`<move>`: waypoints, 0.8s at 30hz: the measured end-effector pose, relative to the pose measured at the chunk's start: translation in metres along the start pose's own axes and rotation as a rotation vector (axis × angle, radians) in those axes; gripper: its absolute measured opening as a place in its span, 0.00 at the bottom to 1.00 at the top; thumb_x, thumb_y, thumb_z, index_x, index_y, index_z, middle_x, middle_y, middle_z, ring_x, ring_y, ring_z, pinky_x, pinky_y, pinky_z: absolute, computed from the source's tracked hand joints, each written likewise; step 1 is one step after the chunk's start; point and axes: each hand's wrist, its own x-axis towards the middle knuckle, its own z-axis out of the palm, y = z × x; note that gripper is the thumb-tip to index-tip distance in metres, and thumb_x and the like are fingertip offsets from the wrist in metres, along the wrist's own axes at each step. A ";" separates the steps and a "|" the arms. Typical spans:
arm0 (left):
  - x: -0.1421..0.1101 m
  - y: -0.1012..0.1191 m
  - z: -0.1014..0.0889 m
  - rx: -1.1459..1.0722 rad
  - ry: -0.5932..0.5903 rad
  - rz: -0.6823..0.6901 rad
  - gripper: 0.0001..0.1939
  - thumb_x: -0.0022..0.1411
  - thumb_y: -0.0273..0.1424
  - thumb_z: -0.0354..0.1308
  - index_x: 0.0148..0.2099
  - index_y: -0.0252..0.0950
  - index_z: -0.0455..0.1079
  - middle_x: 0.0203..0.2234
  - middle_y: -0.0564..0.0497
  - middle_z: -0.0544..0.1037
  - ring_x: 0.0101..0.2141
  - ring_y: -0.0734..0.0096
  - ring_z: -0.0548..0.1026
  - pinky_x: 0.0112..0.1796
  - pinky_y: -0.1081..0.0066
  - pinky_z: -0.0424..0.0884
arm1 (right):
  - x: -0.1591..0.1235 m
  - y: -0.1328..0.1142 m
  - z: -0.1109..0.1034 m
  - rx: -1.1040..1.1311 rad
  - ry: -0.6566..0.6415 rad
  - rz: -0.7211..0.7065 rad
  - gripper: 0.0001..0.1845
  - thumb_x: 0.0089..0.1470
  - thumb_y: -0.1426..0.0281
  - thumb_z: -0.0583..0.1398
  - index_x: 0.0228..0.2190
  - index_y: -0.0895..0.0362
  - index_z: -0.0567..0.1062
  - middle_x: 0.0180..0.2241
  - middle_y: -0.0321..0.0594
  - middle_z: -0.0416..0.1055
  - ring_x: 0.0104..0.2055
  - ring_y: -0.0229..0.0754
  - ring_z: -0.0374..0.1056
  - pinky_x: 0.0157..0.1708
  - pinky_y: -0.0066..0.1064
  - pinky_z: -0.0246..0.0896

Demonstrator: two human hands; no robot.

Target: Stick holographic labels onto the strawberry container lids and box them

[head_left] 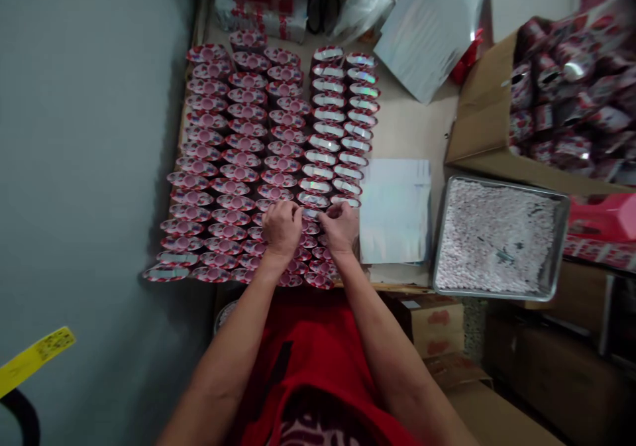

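Observation:
My left hand (283, 229) and my right hand (340, 227) are at the two ends of one small oval-topped red package (311, 213), fingers pinched at its rim. Its top shows whitish; the fingertips partly hide it. Around it stand tight columns of similar packages. Those to the left, such as a pink-topped package (235, 173), have pink oval tops with a round mark in the middle. Ahead of my hands stand two columns with shiny silver-white tops, among them a silver-topped package (318, 156). More pink tops lie near my wrists.
Silvery sheets (395, 211) lie right of the columns. Farther right are a metal tray (444, 234) of small pale pieces and a cardboard box (481, 105) filled with shiny red packages. A larger silver sheet (427, 28) and plastic bag lie behind. A wall (94, 167) borders the left.

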 end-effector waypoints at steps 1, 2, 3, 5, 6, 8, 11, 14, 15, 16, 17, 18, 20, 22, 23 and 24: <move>0.000 0.001 0.000 0.014 -0.002 0.005 0.06 0.68 0.34 0.59 0.37 0.41 0.72 0.39 0.43 0.79 0.46 0.49 0.74 0.49 0.55 0.65 | 0.001 0.000 -0.001 -0.028 -0.014 0.000 0.10 0.47 0.67 0.64 0.32 0.53 0.70 0.31 0.36 0.75 0.33 0.43 0.70 0.38 0.32 0.60; 0.000 0.001 0.000 0.026 -0.002 0.006 0.06 0.68 0.35 0.59 0.37 0.41 0.72 0.39 0.42 0.78 0.46 0.48 0.74 0.49 0.55 0.65 | 0.004 -0.001 -0.004 -0.067 -0.030 0.006 0.11 0.48 0.67 0.65 0.34 0.53 0.70 0.31 0.36 0.76 0.34 0.44 0.71 0.37 0.32 0.60; 0.000 0.003 -0.001 0.037 0.009 -0.002 0.06 0.67 0.35 0.60 0.37 0.40 0.72 0.40 0.42 0.78 0.46 0.48 0.73 0.49 0.55 0.66 | 0.006 -0.001 -0.006 -0.117 -0.047 0.018 0.13 0.48 0.66 0.66 0.36 0.53 0.71 0.32 0.36 0.76 0.34 0.44 0.71 0.37 0.32 0.60; 0.003 0.005 -0.002 0.068 0.060 -0.039 0.07 0.65 0.36 0.62 0.41 0.39 0.71 0.45 0.40 0.76 0.49 0.46 0.72 0.49 0.54 0.67 | 0.012 -0.003 -0.013 -0.229 -0.088 0.040 0.19 0.49 0.61 0.68 0.41 0.53 0.71 0.34 0.38 0.77 0.36 0.47 0.72 0.35 0.33 0.59; 0.006 0.005 -0.004 0.091 0.083 -0.065 0.11 0.63 0.37 0.64 0.44 0.38 0.70 0.47 0.38 0.75 0.50 0.45 0.71 0.50 0.53 0.68 | 0.015 -0.004 -0.015 -0.282 -0.109 0.048 0.21 0.49 0.59 0.69 0.42 0.53 0.71 0.35 0.39 0.77 0.36 0.48 0.72 0.35 0.33 0.59; 0.014 0.007 -0.009 0.147 0.080 -0.104 0.18 0.61 0.39 0.67 0.47 0.37 0.68 0.50 0.37 0.73 0.51 0.42 0.70 0.50 0.51 0.69 | 0.019 -0.007 -0.018 -0.357 -0.158 0.050 0.23 0.51 0.56 0.69 0.43 0.53 0.72 0.36 0.40 0.78 0.37 0.50 0.72 0.34 0.34 0.58; 0.024 0.013 -0.018 0.225 0.009 -0.120 0.16 0.60 0.38 0.68 0.44 0.38 0.68 0.48 0.39 0.74 0.50 0.41 0.70 0.49 0.49 0.69 | 0.023 -0.008 -0.015 -0.374 -0.222 0.026 0.18 0.52 0.59 0.67 0.43 0.51 0.74 0.35 0.39 0.78 0.37 0.49 0.73 0.35 0.33 0.58; 0.015 0.037 -0.017 0.185 0.059 0.008 0.12 0.62 0.35 0.66 0.43 0.38 0.68 0.42 0.42 0.74 0.47 0.45 0.72 0.48 0.52 0.69 | 0.033 0.008 -0.022 -0.228 -0.331 -0.054 0.13 0.53 0.59 0.68 0.37 0.51 0.76 0.33 0.35 0.78 0.35 0.44 0.72 0.34 0.30 0.59; 0.005 0.050 -0.012 0.132 0.092 0.089 0.09 0.64 0.35 0.63 0.43 0.38 0.68 0.40 0.43 0.74 0.45 0.49 0.72 0.48 0.54 0.70 | 0.040 0.018 -0.030 -0.148 -0.351 -0.090 0.13 0.54 0.57 0.67 0.34 0.52 0.76 0.31 0.34 0.77 0.35 0.43 0.72 0.34 0.29 0.59; -0.008 0.065 -0.002 0.061 0.112 0.182 0.07 0.67 0.35 0.61 0.43 0.38 0.68 0.38 0.45 0.74 0.43 0.52 0.73 0.47 0.57 0.70 | 0.049 0.031 -0.042 -0.071 -0.335 -0.119 0.14 0.56 0.54 0.65 0.33 0.52 0.75 0.30 0.34 0.77 0.34 0.42 0.71 0.34 0.28 0.60; -0.021 0.082 0.011 -0.019 0.122 0.268 0.06 0.69 0.35 0.59 0.43 0.38 0.68 0.37 0.46 0.75 0.41 0.55 0.74 0.46 0.58 0.71 | 0.062 0.046 -0.058 -0.010 -0.273 -0.134 0.16 0.59 0.53 0.63 0.33 0.53 0.75 0.30 0.34 0.76 0.34 0.41 0.71 0.35 0.28 0.62; -0.035 0.100 0.027 -0.103 0.094 0.360 0.05 0.70 0.34 0.57 0.42 0.39 0.69 0.35 0.47 0.75 0.39 0.57 0.74 0.45 0.60 0.71 | 0.077 0.062 -0.077 0.018 -0.161 -0.136 0.16 0.62 0.53 0.60 0.35 0.53 0.75 0.32 0.35 0.77 0.35 0.41 0.71 0.38 0.29 0.63; -0.055 0.134 0.067 -0.241 0.003 0.476 0.04 0.72 0.32 0.55 0.45 0.40 0.70 0.37 0.47 0.76 0.41 0.60 0.76 0.46 0.62 0.73 | 0.113 0.094 -0.116 -0.049 0.128 -0.067 0.16 0.64 0.57 0.57 0.43 0.56 0.74 0.38 0.42 0.78 0.40 0.45 0.72 0.45 0.33 0.65; -0.062 0.160 0.112 -0.273 -0.013 0.419 0.10 0.71 0.29 0.55 0.53 0.38 0.70 0.46 0.41 0.77 0.50 0.57 0.76 0.52 0.59 0.73 | 0.150 0.122 -0.148 -0.195 0.248 -0.012 0.21 0.60 0.63 0.61 0.52 0.61 0.71 0.50 0.55 0.75 0.52 0.52 0.70 0.54 0.40 0.62; -0.060 0.168 0.134 -0.239 -0.014 0.362 0.14 0.70 0.28 0.56 0.56 0.36 0.69 0.53 0.37 0.75 0.56 0.53 0.74 0.56 0.55 0.71 | 0.165 0.133 -0.158 -0.265 0.247 0.000 0.28 0.57 0.64 0.65 0.55 0.64 0.69 0.55 0.61 0.71 0.57 0.56 0.67 0.58 0.44 0.60; -0.057 0.173 0.154 -0.181 -0.022 0.304 0.19 0.68 0.27 0.57 0.60 0.34 0.67 0.60 0.32 0.71 0.62 0.47 0.70 0.60 0.50 0.68 | 0.178 0.142 -0.164 -0.322 0.227 0.001 0.35 0.54 0.64 0.67 0.58 0.66 0.67 0.59 0.66 0.67 0.61 0.61 0.64 0.60 0.48 0.58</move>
